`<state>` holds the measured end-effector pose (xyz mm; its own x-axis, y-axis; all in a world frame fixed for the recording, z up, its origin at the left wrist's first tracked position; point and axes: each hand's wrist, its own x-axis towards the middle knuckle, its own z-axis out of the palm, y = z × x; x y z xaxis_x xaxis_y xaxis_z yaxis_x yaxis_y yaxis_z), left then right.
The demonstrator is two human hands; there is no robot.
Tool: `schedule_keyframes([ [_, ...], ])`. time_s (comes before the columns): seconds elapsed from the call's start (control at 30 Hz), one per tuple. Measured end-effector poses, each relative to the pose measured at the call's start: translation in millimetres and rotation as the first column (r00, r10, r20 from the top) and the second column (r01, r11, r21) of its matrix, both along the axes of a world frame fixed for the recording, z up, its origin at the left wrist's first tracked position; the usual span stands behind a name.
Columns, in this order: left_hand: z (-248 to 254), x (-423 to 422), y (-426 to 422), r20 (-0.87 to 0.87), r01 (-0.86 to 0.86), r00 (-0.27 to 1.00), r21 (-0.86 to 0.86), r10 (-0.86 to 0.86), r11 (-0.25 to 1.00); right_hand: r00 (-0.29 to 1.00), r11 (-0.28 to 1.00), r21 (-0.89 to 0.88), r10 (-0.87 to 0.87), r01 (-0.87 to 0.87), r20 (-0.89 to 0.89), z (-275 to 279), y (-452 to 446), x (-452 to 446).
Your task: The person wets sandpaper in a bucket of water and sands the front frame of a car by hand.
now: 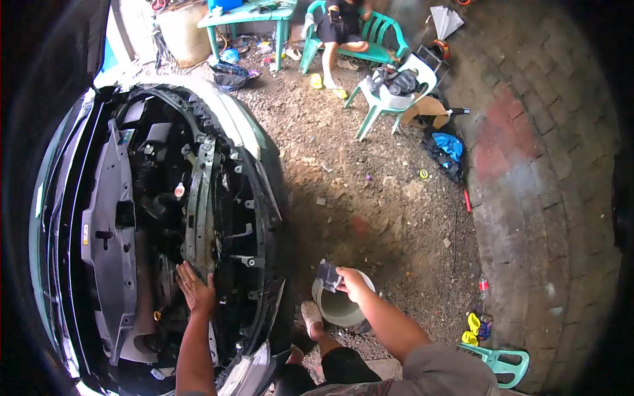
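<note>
My left hand (195, 290) lies over the front of the open engine bay (155, 178), by the metal crossbar (200, 198). Its fingers are stretched out, and it holds nothing that I can see. In my right hand (352, 284) is a small see-through plastic container (327, 274), gripped at its side. That hand is above a whitish bucket (362, 319), which stands on the ground beside my foot and seems to have water in it. What the container holds, if anything, I cannot make out.
A loose grey panel (109, 244) covers part of the engine bay. Farther off, a person sits on a green bench (380, 39), near a white chair (396, 96) with a dark bag on it. A green table (247, 16) stands behind. A green stool (505, 363) is at lower right.
</note>
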<state>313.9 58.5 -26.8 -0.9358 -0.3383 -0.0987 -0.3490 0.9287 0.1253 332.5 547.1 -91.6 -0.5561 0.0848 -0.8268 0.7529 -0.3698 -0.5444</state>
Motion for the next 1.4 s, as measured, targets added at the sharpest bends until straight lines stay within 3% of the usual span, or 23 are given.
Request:
schedule_keyframes([
  [0.03, -1.0, -6.9, 0.7, -0.003, 0.006, 1.000, -0.003, -0.006, 1.000, 0.997, 0.988, 0.148, 0.043, -0.052, 0.064, -9.6, 15.4, 6.7],
  [0.1, -5.2, -19.1, -0.5, -0.055, -0.104, 0.992, 0.103, 0.110, 0.989, 0.997, 0.992, 0.109, 0.062, -0.068, 0.053, -31.6, 42.0, 18.8],
  [0.13, -13.1, -21.2, -0.4, -0.121, -0.107, 0.986, 0.052, 0.113, 0.993, 0.992, 0.989, 0.106, 0.091, -0.100, 0.086, -38.1, 52.7, 24.3],
  [0.23, -12.4, -19.8, 4.0, -0.080, -0.158, 0.983, 0.119, 0.168, 0.980, 0.986, 0.979, 0.154, 0.116, -0.135, 0.122, -50.8, 71.2, 37.0],
  [0.7, -14.6, -22.1, 8.6, -0.102, -0.169, 0.979, 0.074, 0.176, 0.983, 0.945, 0.965, 0.114, 0.199, -0.235, 0.259, -94.0, 106.0, 81.9],
  [1.0, -22.2, -20.5, 4.4, -0.106, -0.158, 0.981, 0.053, 0.163, 0.986, 0.954, 0.976, 0.160, 0.096, -0.146, 0.283, -112.9, 111.3, 88.7],
  [1.17, -20.5, -21.6, 5.8, -0.070, -0.191, 0.978, 0.054, 0.195, 0.980, 0.951, 0.992, 0.123, -0.049, 0.011, 0.305, -121.7, 115.7, 91.1],
  [1.4, -24.8, -21.2, 3.9, -0.081, -0.179, 0.980, 0.030, 0.181, 0.983, 0.950, 0.994, 0.036, -0.107, 0.101, 0.292, -120.7, 116.6, 90.8],
])
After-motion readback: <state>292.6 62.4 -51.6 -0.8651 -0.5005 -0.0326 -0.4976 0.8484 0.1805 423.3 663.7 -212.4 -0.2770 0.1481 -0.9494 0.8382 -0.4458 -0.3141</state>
